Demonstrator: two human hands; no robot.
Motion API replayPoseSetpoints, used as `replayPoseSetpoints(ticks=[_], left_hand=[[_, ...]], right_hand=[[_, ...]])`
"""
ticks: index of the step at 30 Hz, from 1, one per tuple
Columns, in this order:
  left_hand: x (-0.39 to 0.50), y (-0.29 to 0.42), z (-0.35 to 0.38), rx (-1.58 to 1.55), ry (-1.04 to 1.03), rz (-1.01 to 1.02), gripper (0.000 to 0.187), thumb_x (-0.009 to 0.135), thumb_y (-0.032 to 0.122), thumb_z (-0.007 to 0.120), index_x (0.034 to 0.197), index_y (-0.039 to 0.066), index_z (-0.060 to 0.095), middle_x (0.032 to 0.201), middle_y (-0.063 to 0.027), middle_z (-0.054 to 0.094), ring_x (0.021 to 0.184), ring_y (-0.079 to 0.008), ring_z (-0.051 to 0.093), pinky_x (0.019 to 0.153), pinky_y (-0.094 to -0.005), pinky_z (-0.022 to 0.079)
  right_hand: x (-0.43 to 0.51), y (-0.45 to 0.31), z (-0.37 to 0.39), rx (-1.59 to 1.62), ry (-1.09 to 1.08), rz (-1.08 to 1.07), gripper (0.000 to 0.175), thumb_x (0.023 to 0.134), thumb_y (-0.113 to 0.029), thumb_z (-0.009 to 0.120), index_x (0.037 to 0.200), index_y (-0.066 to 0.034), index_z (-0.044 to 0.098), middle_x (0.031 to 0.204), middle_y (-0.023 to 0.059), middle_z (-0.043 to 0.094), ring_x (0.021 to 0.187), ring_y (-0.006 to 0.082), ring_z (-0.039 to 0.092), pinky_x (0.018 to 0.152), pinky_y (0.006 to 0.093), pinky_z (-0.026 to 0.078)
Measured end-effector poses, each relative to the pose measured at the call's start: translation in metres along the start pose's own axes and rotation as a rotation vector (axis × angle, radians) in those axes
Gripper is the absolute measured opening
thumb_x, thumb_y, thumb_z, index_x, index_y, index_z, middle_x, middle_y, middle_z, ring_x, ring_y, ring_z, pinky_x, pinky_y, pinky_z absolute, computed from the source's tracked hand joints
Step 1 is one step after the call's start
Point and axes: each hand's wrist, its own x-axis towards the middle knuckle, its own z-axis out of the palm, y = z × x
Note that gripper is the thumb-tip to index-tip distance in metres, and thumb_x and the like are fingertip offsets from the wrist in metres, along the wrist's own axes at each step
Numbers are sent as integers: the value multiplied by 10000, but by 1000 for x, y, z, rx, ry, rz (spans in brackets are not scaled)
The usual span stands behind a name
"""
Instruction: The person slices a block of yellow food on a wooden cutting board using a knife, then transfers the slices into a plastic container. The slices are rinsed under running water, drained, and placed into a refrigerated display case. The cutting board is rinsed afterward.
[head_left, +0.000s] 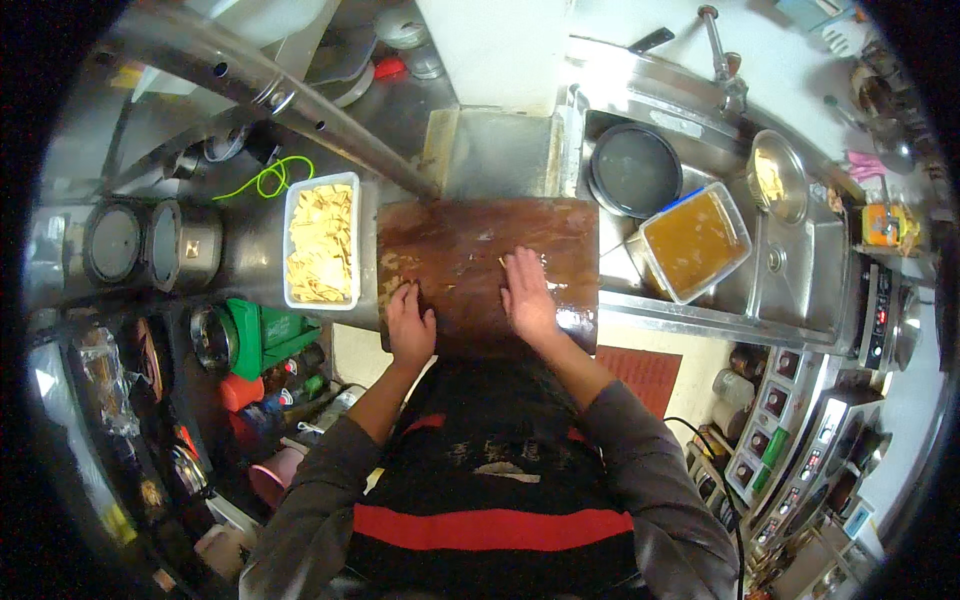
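A wet brown cutting board (465, 232) lies in front of me. My left hand (410, 322) rests at its near left corner, fingers slightly apart, with no object seen in it. My right hand (530, 292) lies palm down on the right half of the board, fingers extended; a thin pale sliver (503, 262) shows beside its fingertips. Left of the board stands a white plastic tub (355, 247) filled with pale yellow cut strips (322, 240).
To the right, a clear container of brownish liquid (694, 240) sits on the edge of the steel sink (802, 262), beside a black round pan (636, 169) and a metal bowl (795, 180). A metal pole (345, 124) slants down to the board's far edge. Lidded pots (176, 244) stand at far left.
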Motion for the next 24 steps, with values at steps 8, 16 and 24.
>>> replayPoseSetpoints(ticks=[8,16,24], left_hand=[[-3,-9,11,61,14,31,464,814,112,735,1242,13,589,1153,-187,563,1110,-396,530,962,-484,444],[13,0,33,-41,41,25,382,817,124,739,1178,62,630,1088,-169,601,1047,-383,569,911,-466,482],[40,16,43,47,-174,81,131,841,54,642,967,52,608,1013,-175,604,1004,-396,578,839,-481,498]], right_hand=[[38,19,-35,-294,-446,-351,415,894,-102,502,1283,11,594,1423,166,493,1346,359,430,1151,408,364],[32,28,-55,-317,-539,-243,347,898,-108,532,1230,-36,600,1305,160,545,1196,349,516,1012,425,480],[30,25,-34,-257,-595,-163,278,935,-124,518,1189,-49,604,1201,214,599,1108,405,606,934,460,515]])
